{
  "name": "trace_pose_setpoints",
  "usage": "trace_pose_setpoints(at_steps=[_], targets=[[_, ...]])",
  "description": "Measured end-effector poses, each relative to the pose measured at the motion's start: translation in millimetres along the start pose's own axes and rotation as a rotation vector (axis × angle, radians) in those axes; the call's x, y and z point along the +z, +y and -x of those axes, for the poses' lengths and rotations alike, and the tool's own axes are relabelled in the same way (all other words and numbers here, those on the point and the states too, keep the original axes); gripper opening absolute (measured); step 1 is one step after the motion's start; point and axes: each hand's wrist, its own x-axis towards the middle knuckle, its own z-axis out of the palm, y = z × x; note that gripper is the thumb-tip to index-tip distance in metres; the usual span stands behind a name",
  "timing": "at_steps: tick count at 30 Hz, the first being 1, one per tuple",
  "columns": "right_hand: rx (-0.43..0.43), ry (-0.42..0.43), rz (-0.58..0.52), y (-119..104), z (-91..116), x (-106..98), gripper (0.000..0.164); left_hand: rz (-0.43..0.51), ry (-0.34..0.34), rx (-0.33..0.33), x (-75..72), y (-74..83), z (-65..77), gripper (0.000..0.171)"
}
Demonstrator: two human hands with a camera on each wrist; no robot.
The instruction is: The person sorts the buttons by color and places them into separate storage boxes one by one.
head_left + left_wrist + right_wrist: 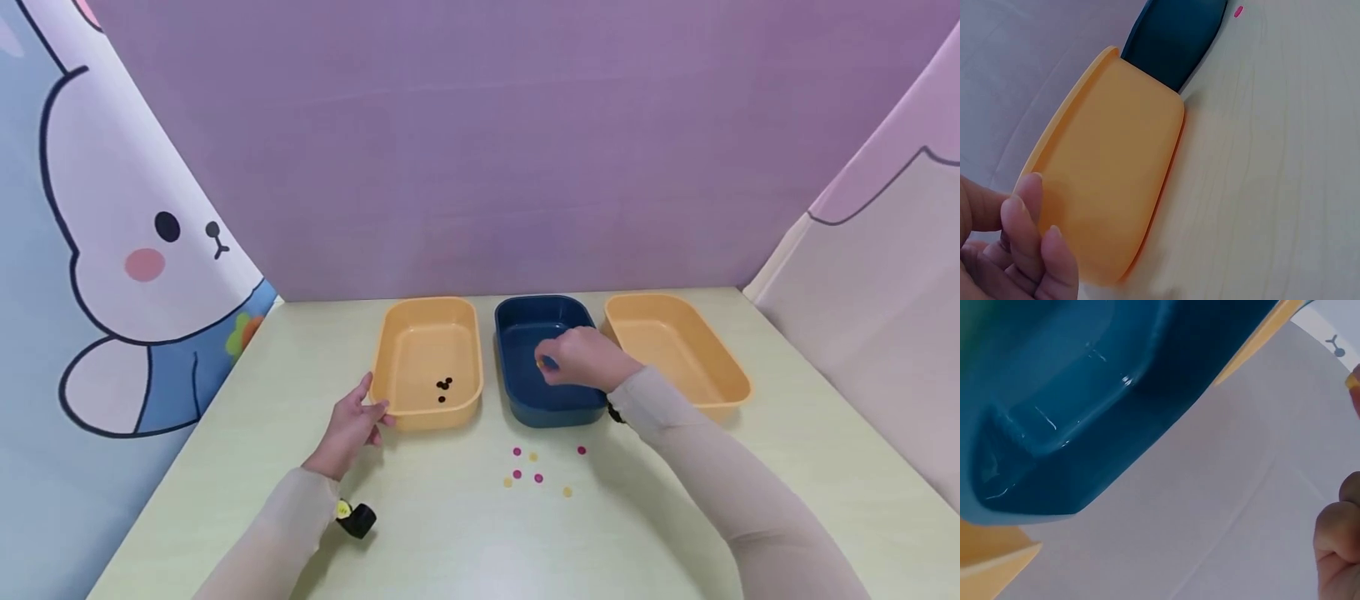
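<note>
My left hand (351,427) holds the near-left corner of a yellow plastic bin (427,320); in the left wrist view, bent fingers (1021,231) sit at its rim. Several small black discs (445,386) lie in that bin, toward its near right. Over a dark blue bin (551,415) in the middle, my right hand (583,358) is raised, thumb and forefinger pinching a small yellow disc (1352,382). Most of that disc is hidden by the fingers. On the table before the blue bin lie several magenta discs (538,478) and a few yellow discs (567,492).
A second yellow bin (678,350) stands at the right, partly behind my right forearm. All three bins stand near the back of the pale table (435,533), against a purple backdrop (465,167). A cartoon-printed cloth (112,250) hangs at the left.
</note>
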Motion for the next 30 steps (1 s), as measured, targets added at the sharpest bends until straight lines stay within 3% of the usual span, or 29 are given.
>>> trace_pose_setpoints(at_steps=[7, 20, 30], targets=[[-0.082, 0.113, 0.096, 13.1, -15.8, 5.8, 0.008, -0.004, 0.012, -0.015, 0.3, 0.1, -1.2, 0.066], [-0.077, 0.141, 0.142, 25.5, -36.2, 13.0, 0.006, -0.017, 0.026, -0.009, -0.4, 2.8, -1.4, 0.067], [0.009, 0.032, 0.119, 33.8, -45.2, 15.4, 0.006, -0.01, 0.04, -0.02, 2.2, 2.4, -0.1, 0.067]])
